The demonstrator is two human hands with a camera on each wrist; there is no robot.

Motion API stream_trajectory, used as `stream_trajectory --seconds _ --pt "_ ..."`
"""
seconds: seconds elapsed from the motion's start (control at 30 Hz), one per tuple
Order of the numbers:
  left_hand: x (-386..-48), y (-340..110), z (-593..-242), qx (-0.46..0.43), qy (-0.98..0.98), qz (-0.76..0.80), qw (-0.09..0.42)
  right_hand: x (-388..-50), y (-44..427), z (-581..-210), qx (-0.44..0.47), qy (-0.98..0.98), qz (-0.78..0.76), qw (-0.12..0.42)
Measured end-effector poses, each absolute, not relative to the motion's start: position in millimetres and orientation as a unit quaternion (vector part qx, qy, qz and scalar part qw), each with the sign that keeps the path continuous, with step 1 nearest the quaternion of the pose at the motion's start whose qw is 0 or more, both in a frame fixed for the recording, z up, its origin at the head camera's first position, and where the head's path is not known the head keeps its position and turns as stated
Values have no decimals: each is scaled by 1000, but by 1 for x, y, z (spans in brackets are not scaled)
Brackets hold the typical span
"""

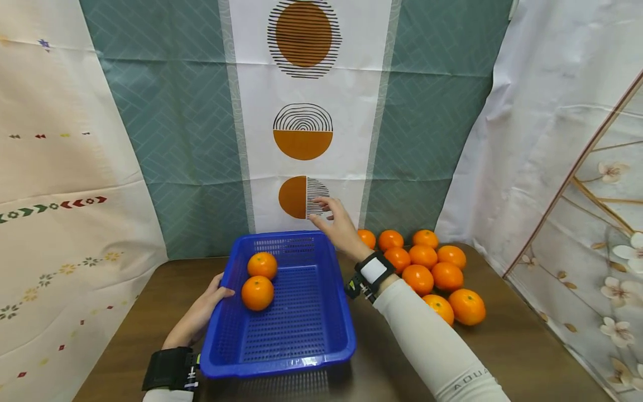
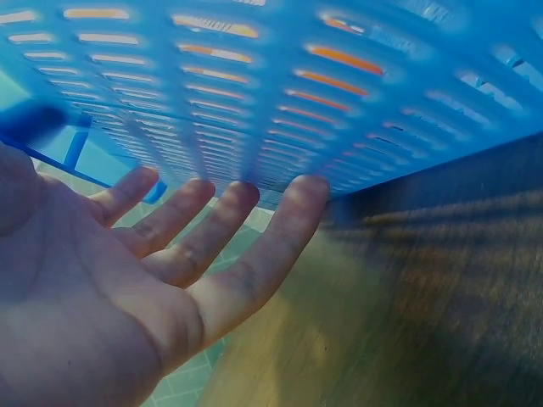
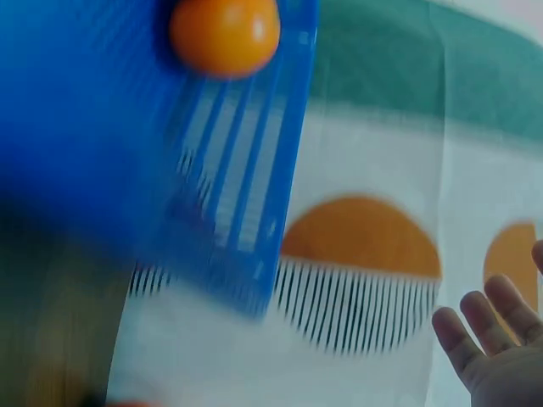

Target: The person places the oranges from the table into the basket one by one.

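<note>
A blue plastic basket (image 1: 283,365) with slotted walls stands on the table, holding two oranges, one (image 1: 262,266) behind the other (image 1: 258,293), near its left wall. At that left rim my left hand (image 1: 201,307) grips the basket, thumb over the edge. The left wrist view shows the fingers (image 2: 284,229) against the outside of the slotted wall (image 2: 254,127). My right hand (image 1: 341,226) is raised near the far right corner of the basket, fingers spread and holding nothing. Several oranges (image 1: 422,255) lie in a group to the right, partly hidden behind the right forearm.
The brown wooden table (image 1: 517,346) carries everything. A patterned cloth (image 1: 196,139) hangs right behind the basket. Pale printed cloths close off the left (image 1: 75,223) and right (image 1: 593,223) sides.
</note>
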State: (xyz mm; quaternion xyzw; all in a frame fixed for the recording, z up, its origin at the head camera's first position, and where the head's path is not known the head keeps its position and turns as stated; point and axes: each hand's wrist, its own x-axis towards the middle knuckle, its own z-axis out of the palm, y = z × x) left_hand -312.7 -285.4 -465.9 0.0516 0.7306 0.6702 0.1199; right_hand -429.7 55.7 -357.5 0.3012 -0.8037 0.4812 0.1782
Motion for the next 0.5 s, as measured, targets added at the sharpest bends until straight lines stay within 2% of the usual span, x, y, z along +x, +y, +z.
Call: stream_trajectory --seconds 0.27,0.5 --pt "-314 -288 -466 53 731 669 120 -457 110 -360 239 -845 431 207" --pt "-316 -284 -466 57 732 668 123 -470 138 -377 179 -884 407 144"
